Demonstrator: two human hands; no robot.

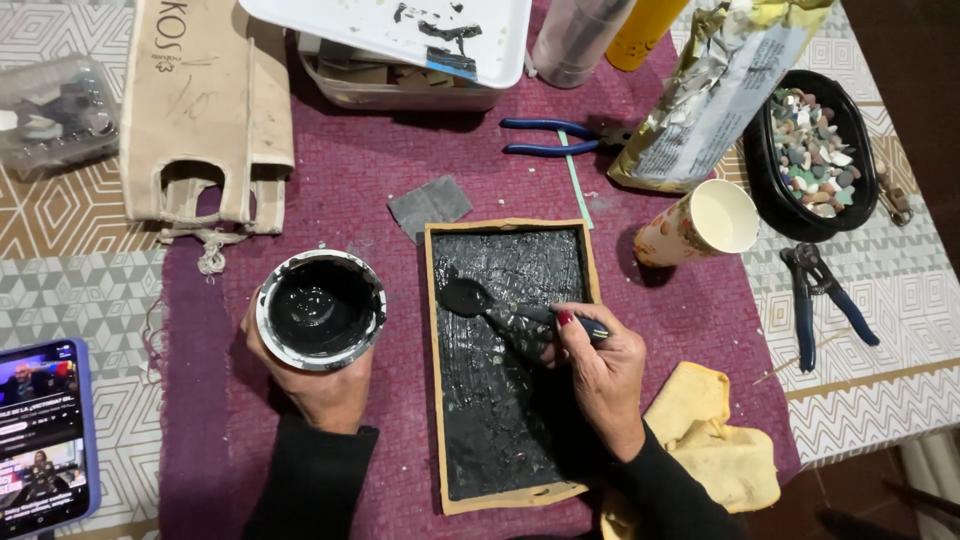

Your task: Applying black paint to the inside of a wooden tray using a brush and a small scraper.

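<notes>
- Maroon cloth (330, 190) covers the middle of the bench (60, 230), whose own covering is patterned in pale geometric shapes.
- At the far left edge lies a phone (42, 440) with a lit screen.
- Left hand (315, 385) is wrapped around a round cup (320, 308), gripping it from below; the cup holds glossy black paste, its rim smeared white and black.
- Just right of it, a shallow rectangular tray (508, 365) with a tan rim lies on the cloth, its inside coated in streaky, ridged black.
- Right hand (600, 375) is closed on a spoon (490, 305), whose blackened bowl rests on the tray's upper left.
- A yellow rag (715, 450) lies beside that wrist.
- Further right are a tipped paper cup (700, 222) and blue-handled nippers (820, 295).
</notes>
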